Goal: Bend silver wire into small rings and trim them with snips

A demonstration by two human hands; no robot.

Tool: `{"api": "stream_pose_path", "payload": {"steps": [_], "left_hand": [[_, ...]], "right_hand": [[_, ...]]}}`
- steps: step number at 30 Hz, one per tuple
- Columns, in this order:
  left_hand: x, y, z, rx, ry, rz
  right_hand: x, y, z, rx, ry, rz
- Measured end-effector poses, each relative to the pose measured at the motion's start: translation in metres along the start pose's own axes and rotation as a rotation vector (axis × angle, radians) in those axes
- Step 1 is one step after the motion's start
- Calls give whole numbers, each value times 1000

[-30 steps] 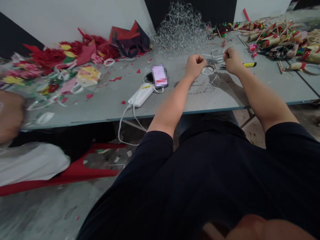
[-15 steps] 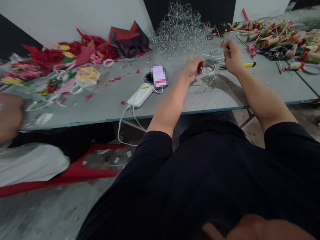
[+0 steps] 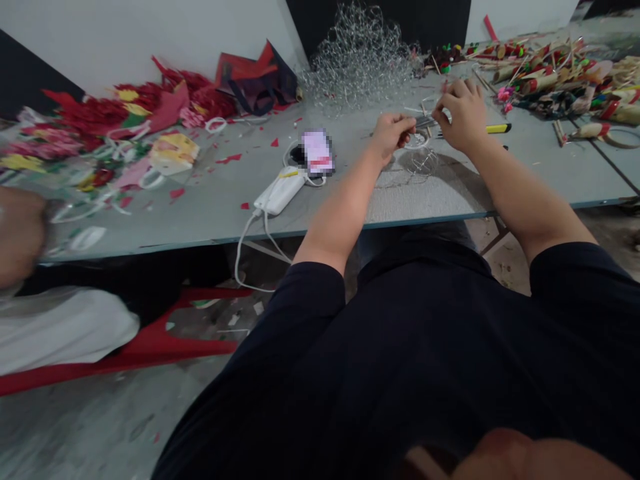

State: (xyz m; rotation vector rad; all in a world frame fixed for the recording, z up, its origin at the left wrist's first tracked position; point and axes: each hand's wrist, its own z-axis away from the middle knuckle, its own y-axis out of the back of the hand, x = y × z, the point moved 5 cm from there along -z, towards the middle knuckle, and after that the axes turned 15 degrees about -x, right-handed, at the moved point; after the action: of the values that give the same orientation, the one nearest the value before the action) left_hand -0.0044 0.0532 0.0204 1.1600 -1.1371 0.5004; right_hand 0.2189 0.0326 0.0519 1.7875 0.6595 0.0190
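Note:
My left hand point(image 3: 393, 133) is closed in a fist over the grey table point(image 3: 210, 207), gripping thin metal wire that runs right toward my right hand point(image 3: 460, 115). My right hand pinches the other end of the wire, fingers curled, close beside the left. A small roll of clear tape point(image 3: 416, 140) and a little wire-frame piece point(image 3: 423, 161) lie just under and in front of both hands. A yellow-and-black cutter point(image 3: 493, 129) rests right of my right hand.
A tangled heap of silver wire point(image 3: 360, 57) stands at the back. Red and yellow paper decorations point(image 3: 125, 127) cover the left. A phone point(image 3: 318, 152) and white power bank point(image 3: 281, 190) lie centre-left. Bamboo and coloured craft pieces point(image 3: 550, 80) fill the right. Another person's blurred hand point(image 3: 20, 233) is at far left.
My hands, apart and pulling the wire a second ago, have come together. The right hand rose briefly, then dropped left toward the left hand.

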Motion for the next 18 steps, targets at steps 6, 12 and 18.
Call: {"api": "stream_pose_path", "payload": {"steps": [6,12,18], "left_hand": [[21,-7,15,-20,49,-191],[3,-10,-11,19,-85,8],[-7,-13,-24,87,-210,202]], "right_hand": [[-32,9,14,-105,46,-196],[-44,4,16,-219,-65,-283],[-45,2,14,-176,-20,-157]]}}
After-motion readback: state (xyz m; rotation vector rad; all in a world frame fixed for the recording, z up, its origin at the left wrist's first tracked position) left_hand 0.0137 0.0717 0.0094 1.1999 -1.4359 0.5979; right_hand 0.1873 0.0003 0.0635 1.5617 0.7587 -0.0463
